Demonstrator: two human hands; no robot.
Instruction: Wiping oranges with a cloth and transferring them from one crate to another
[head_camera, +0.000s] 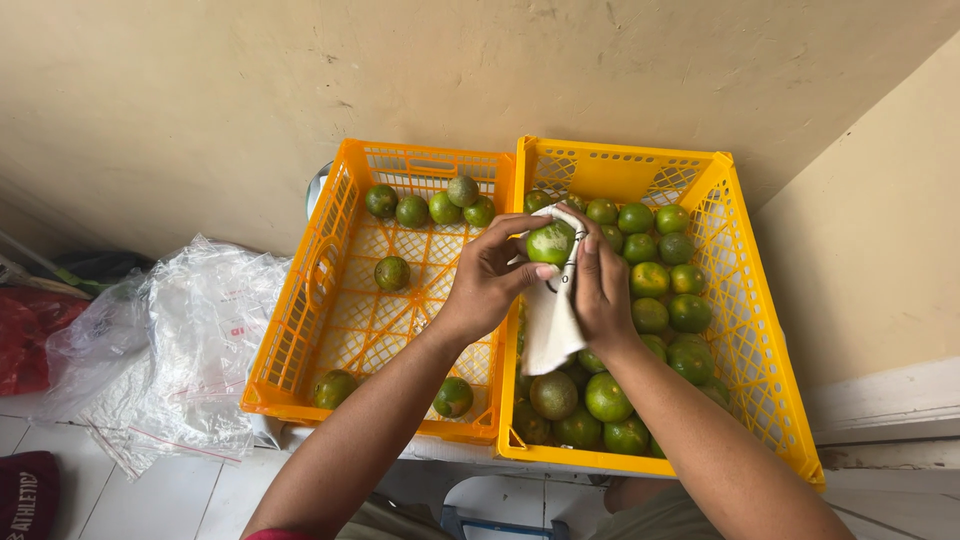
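Observation:
My left hand (487, 278) grips a green citrus fruit (550, 242) over the seam between two orange plastic crates. My right hand (601, 285) presses a white cloth (550, 325) against the fruit's right side, and the cloth hangs down below both hands. The right crate (762, 330) is heaped with several green and green-orange fruits (655, 280). The left crate (300, 300) holds several loose fruits, a row along its far wall (430, 205), one alone (391, 272) and two near its front (453, 396).
A cream wall stands behind the crates and turns a corner at the right. Crumpled clear plastic bags (180, 340) lie on the white tiled floor to the left, beside a red bag (25, 335) and a dark red cloth (25, 495).

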